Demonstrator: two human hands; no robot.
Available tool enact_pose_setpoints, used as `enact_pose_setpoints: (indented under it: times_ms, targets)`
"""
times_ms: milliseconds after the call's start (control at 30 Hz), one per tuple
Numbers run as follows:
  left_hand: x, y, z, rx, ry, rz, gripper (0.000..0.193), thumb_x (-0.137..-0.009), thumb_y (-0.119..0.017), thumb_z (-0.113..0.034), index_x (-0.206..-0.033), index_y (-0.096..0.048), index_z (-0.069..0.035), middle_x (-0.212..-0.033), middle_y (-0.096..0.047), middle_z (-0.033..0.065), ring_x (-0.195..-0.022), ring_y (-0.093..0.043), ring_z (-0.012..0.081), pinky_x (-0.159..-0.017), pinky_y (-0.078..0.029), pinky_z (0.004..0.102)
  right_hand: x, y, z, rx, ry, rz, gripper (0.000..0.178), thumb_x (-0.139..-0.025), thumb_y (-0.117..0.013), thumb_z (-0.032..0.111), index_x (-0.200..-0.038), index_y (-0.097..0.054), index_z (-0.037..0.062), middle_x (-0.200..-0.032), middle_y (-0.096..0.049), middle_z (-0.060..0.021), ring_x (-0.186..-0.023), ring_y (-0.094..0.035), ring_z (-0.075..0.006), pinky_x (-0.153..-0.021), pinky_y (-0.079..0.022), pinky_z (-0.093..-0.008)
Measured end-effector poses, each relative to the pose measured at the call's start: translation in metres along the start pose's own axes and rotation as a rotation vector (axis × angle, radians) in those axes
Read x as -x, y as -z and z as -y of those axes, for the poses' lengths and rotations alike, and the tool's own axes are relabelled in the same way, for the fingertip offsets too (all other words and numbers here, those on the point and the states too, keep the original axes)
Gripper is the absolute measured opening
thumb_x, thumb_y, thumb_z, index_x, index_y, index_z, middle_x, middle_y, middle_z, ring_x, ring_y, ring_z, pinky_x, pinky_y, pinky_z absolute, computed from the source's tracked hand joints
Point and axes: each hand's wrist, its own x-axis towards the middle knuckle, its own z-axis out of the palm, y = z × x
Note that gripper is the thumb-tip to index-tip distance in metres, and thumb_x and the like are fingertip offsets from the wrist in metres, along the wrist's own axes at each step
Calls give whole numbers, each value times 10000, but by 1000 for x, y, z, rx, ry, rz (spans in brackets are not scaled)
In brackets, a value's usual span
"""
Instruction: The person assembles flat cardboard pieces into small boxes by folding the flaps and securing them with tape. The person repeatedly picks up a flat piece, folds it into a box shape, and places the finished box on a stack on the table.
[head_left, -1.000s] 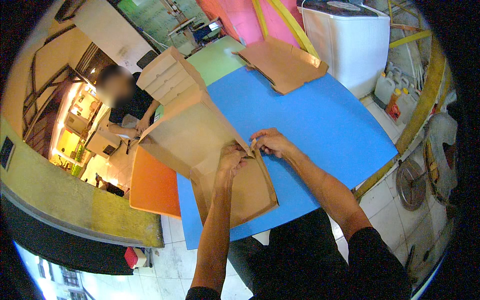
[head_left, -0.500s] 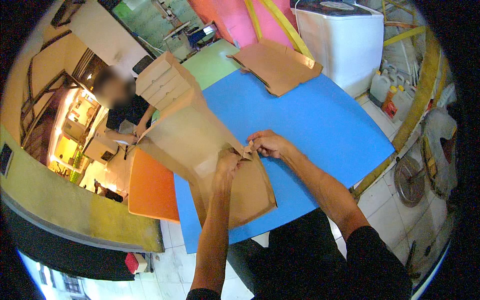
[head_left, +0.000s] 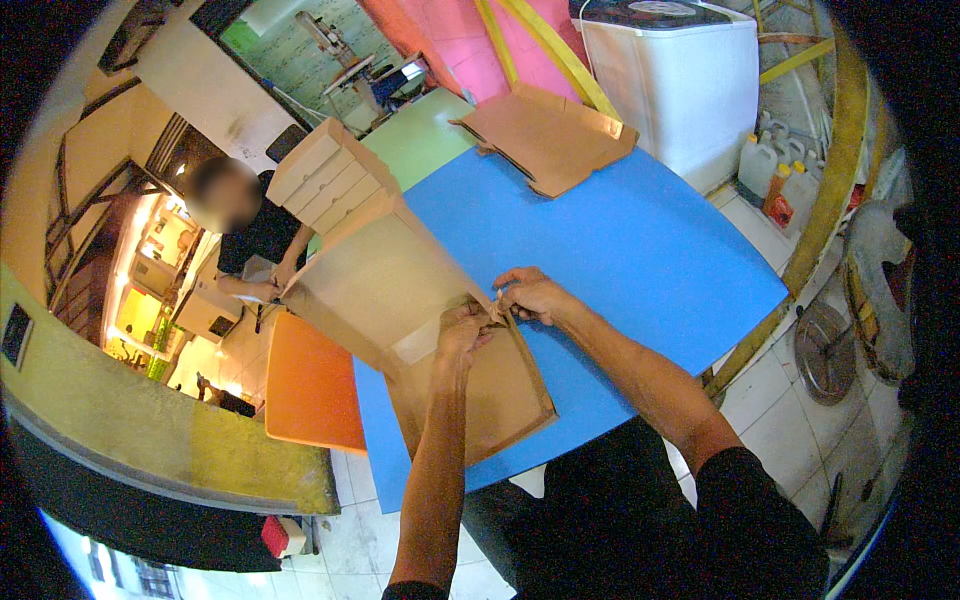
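Cardboard box [head_left: 380, 280]; hands [head_left: 532, 298] pinching corner flap [head_left: 497, 309], close together; forearms [head_left: 640, 370] angled inward.

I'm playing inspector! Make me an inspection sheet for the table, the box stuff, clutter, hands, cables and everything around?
Surface: blue tabletop, with green and orange surfaces beside it.
Things in hand: open cardboard box, lid raised.
Clutter: flattish cardboard piece; stacked boxes.
Hands: right hand pinches the box's corner; left hand is at that corner, grip partly hidden.
Cables: thin white line by the white machine; cord or hose, unclear.
Surroundings: another person; jugs on tiled floor.
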Motion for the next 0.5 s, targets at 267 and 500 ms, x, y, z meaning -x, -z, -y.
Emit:
enact_pose_setpoints:
  times_ms: [267, 500]
  targets:
    - [22, 1, -7, 64, 38, 59, 155, -918, -641, -136, -1053, -632, -61, -899, -649, 33, -774, -614, 143, -669, -539, 273, 2, -9, -3, 146, 95, -10, 436, -762, -710, 58, -1179, -594, 0, -667, -599, -41, -472, -483, -115, -407, -369, -304]
    - [-43, 6, 58, -7, -118, 184, 168, -875, -609, -80, -1039, -644, -63, -887, -652, 59, -802, -638, 181, -648, -562, 337, -4, 8, 0, 364, 100, 55, 386, -833, -676, 71, -1198, -560, 15, -760, -640, -70, -576, -566, -140, -488, -469, -300]
